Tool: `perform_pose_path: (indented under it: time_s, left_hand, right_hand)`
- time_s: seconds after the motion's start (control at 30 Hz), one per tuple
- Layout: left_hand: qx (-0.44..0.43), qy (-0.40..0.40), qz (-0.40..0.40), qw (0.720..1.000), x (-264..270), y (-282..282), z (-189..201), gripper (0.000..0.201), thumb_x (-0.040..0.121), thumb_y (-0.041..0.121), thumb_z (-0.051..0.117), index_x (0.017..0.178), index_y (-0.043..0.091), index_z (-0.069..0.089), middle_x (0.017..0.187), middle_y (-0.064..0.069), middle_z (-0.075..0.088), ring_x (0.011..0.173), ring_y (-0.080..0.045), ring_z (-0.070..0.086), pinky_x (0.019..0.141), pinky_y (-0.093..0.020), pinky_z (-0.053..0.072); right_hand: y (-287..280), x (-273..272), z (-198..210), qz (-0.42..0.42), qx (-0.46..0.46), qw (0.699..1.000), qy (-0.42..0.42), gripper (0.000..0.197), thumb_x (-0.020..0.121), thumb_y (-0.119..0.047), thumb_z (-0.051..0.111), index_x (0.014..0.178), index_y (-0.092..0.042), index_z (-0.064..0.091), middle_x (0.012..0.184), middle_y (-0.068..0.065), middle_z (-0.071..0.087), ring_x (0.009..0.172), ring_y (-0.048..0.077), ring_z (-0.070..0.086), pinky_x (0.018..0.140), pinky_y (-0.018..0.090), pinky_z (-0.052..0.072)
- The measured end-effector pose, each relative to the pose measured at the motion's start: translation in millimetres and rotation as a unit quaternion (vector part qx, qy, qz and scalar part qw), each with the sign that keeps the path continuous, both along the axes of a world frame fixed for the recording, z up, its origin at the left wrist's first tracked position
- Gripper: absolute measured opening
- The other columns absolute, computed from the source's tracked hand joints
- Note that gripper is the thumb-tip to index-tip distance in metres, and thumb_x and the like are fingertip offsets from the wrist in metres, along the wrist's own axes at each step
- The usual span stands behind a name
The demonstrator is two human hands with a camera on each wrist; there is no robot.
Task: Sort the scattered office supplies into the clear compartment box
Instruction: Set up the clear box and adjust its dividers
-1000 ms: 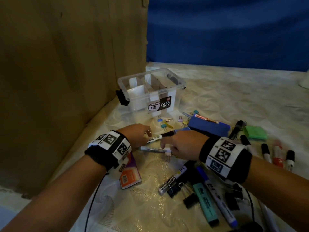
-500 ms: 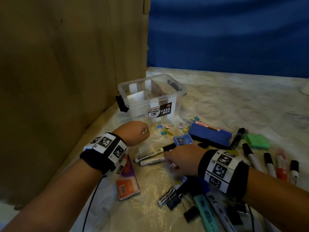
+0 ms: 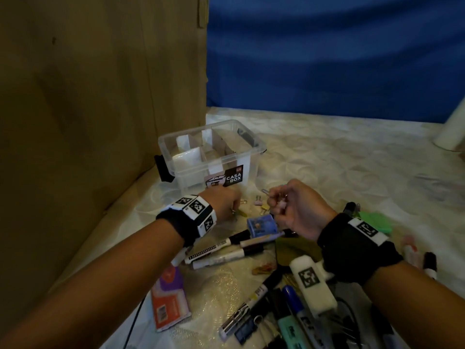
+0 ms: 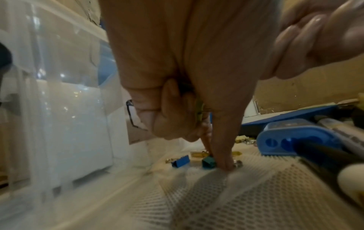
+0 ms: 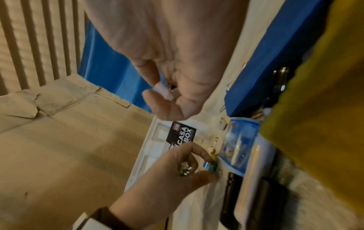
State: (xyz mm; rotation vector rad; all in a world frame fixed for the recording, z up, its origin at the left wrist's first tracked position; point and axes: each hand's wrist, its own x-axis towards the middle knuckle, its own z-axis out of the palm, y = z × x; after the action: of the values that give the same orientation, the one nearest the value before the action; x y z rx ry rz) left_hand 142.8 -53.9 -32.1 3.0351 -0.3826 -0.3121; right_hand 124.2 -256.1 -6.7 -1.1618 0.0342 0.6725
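The clear compartment box (image 3: 211,157) stands open at the back left, its dividers showing. Small coloured binder clips (image 3: 260,204) lie in front of it. My left hand (image 3: 235,210) reaches down among them. In the left wrist view its thumb and forefinger pinch a teal clip (image 4: 208,162) on the cloth, beside a blue clip (image 4: 181,161), while its curled fingers hold another clip. My right hand (image 3: 275,205) hovers just right of the box and grips a pale pink clip (image 3: 281,204), also visible as the pink clip (image 5: 163,90).
A blue sharpener (image 3: 261,226), markers (image 3: 226,245), an orange and purple pack (image 3: 171,298), a teal highlighter (image 3: 289,328) and black clips (image 3: 246,328) lie near me. Green notes (image 3: 375,220) sit at the right. A cardboard wall (image 3: 100,122) closes the left side.
My right hand left the markers and rose toward the box with a pink clip in it. My left hand moved forward and down onto the small clips in front of the box.
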Motion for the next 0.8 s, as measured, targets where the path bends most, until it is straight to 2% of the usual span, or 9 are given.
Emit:
perform_pose_path:
  time_s: [0.17, 0.23, 0.3, 0.33, 0.37, 0.47, 0.6, 0.67, 0.8]
  left_hand:
    - [0.015, -0.008, -0.025, 1.0, 3.3, 0.8, 1.3, 0.023, 0.082, 0.019, 0.064, 0.104, 0.018, 0.058, 0.107, -0.009, 0.064, 0.102, -0.027, 0.059, 0.086, -0.036, 0.049]
    - [0.02, -0.009, -0.03, 0.999, 4.0, 1.7, 1.1, 0.024, 0.082, 0.018, 0.065, 0.105, 0.019, 0.058, 0.107, -0.008, 0.064, 0.102, -0.028, 0.06, 0.086, -0.037, 0.05]
    - [0.025, -0.009, -0.035, 0.999, 4.3, 1.8, 0.4, 0.024, 0.083, 0.017, 0.063, 0.106, 0.019, 0.058, 0.107, -0.009, 0.064, 0.103, -0.029, 0.06, 0.088, -0.038, 0.05]
    - [0.031, -0.008, -0.035, 0.999, 4.5, 1.4, 0.5, 0.024, 0.084, 0.017, 0.062, 0.108, 0.019, 0.058, 0.108, -0.01, 0.064, 0.104, -0.029, 0.06, 0.088, -0.037, 0.05]
    - [0.039, -0.005, -0.034, 0.999, 4.8, 0.6, 0.5, 0.025, 0.085, 0.018, 0.061, 0.11, 0.019, 0.058, 0.11, -0.01, 0.063, 0.106, -0.029, 0.059, 0.088, -0.037, 0.049]
    - [0.062, 0.002, -0.03, 0.998, 5.1, -2.9, 0.9, 0.03, 0.086, 0.021, 0.062, 0.116, 0.018, 0.058, 0.117, -0.008, 0.062, 0.109, -0.028, 0.059, 0.089, -0.036, 0.047]
    - [0.081, 0.035, -0.013, 0.996, 2.0, -3.8, 4.4, 0.031, 0.086, 0.027, 0.063, 0.115, 0.016, 0.059, 0.116, -0.007, 0.063, 0.108, -0.027, 0.059, 0.084, -0.032, 0.046]
    - [0.1, 0.061, -0.012, 0.993, -0.1, -3.1, 6.5, 0.029, 0.086, 0.028, 0.063, 0.11, 0.013, 0.062, 0.113, -0.008, 0.064, 0.103, -0.027, 0.061, 0.077, -0.029, 0.043]
    - [0.115, 0.078, -0.011, 0.99, -3.1, -3.5, 12.1, 0.026, 0.085, 0.026, 0.064, 0.105, 0.009, 0.065, 0.109, -0.011, 0.066, 0.099, -0.027, 0.062, 0.074, -0.029, 0.043]
  right_hand:
    - [24.4, 30.0, -7.6, -0.007, -0.153, 0.984, -0.092, 0.02, 0.096, -0.008, 0.039, 0.079, -0.009, 0.05, 0.064, 0.006, 0.044, 0.047, 0.011, 0.042, 0.038, 0.02, 0.033]
    - [36.6, 44.5, -13.9, 0.06, -0.351, 0.909, -0.217, 0.022, 0.096, -0.005, 0.039, 0.078, -0.01, 0.051, 0.077, 0.009, 0.053, 0.062, 0.014, 0.055, 0.055, 0.025, 0.046]
    - [44.8, 57.0, -18.6, 0.127, -0.548, 0.771, -0.298, 0.018, 0.095, -0.014, 0.045, 0.077, -0.014, 0.048, 0.098, 0.011, 0.062, 0.093, 0.025, 0.063, 0.077, 0.031, 0.049]
    - [47.8, 62.3, -18.4, 0.142, -0.598, 0.724, -0.313, 0.016, 0.094, -0.019, 0.048, 0.078, -0.016, 0.049, 0.103, 0.012, 0.063, 0.103, 0.028, 0.061, 0.08, 0.031, 0.046]
    - [50.6, 66.0, -17.0, 0.154, -0.623, 0.703, -0.307, 0.013, 0.094, -0.023, 0.051, 0.084, -0.014, 0.053, 0.105, 0.012, 0.061, 0.108, 0.03, 0.06, 0.081, 0.031, 0.044]
    - [55.8, 82.3, -30.0, 0.176, -0.668, 0.659, -0.297, 0.036, 0.092, -0.038, 0.055, 0.112, -0.008, 0.059, 0.111, 0.011, 0.062, 0.108, 0.031, 0.061, 0.088, 0.034, 0.047]
    - [51.6, 129.1, -87.8, 0.231, -0.725, 0.565, -0.319, 0.023, 0.086, -0.034, 0.053, 0.093, -0.015, 0.062, 0.107, 0.013, 0.068, 0.089, 0.034, 0.066, 0.082, 0.051, 0.054]
    - [54.1, 120.8, -78.8, 0.251, -0.729, 0.549, -0.322, 0.026, 0.089, -0.031, 0.051, 0.097, -0.011, 0.065, 0.107, 0.012, 0.069, 0.089, 0.031, 0.066, 0.083, 0.048, 0.055]
    - [59.4, 88.9, -31.8, 0.249, -0.712, 0.583, -0.302, 0.042, 0.091, -0.045, 0.052, 0.108, -0.008, 0.062, 0.117, 0.011, 0.065, 0.1, 0.029, 0.061, 0.091, 0.036, 0.049]
